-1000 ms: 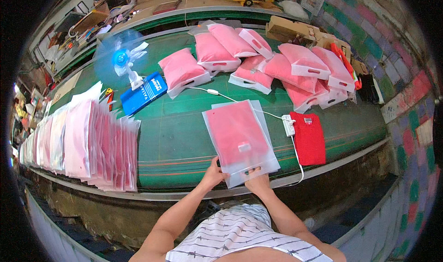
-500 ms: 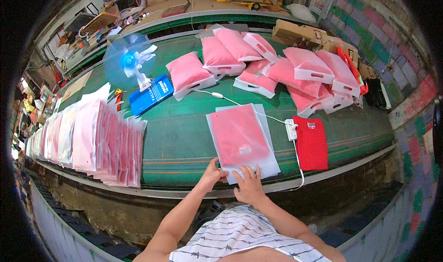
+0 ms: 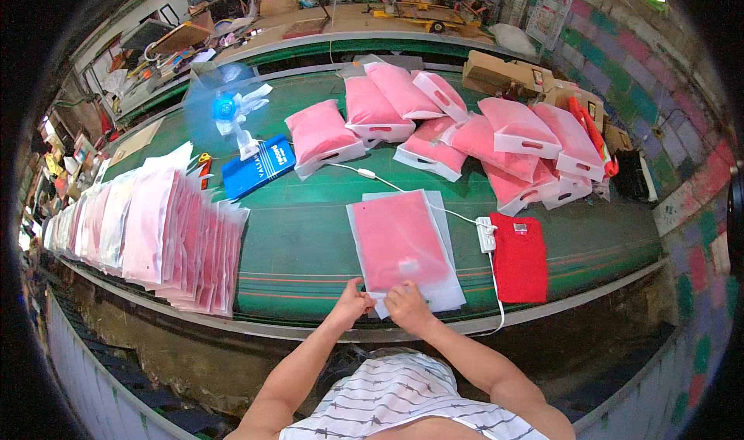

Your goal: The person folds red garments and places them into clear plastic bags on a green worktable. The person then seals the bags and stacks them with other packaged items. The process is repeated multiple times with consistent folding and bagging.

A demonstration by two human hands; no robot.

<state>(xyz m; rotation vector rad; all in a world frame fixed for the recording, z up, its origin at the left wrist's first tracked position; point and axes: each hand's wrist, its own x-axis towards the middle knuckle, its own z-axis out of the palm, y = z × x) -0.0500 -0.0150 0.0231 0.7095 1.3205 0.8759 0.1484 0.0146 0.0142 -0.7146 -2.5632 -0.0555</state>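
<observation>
A frosted plastic bag (image 3: 399,234) with a folded red garment inside lies flat in front of me, on top of another frosted bag (image 3: 447,273) that sticks out at its right and lower edges. My left hand (image 3: 351,307) is at the lower left corner of the upper bag, fingers bent in and closed on its edge. Beside it, my right hand (image 3: 408,307) has its fingers curled together over the bag's lower edge, pinching it. To the right lies a folded red garment (image 3: 520,260), next to a white power strip (image 3: 486,235).
Overlapping flat bags (image 3: 147,234) line the table's left side. Filled pink bags with handle slots, such as this one (image 3: 322,134), are heaped at the back. A blue fan (image 3: 225,108), a blue packet (image 3: 258,166), orange-handled scissors (image 3: 204,169) and a white cord (image 3: 387,182) share the green table.
My right hand's fingers, spread over the bag before, have drawn in and curled at its lower edge. My left hand has shifted slightly down. The whole view has tilted a little.
</observation>
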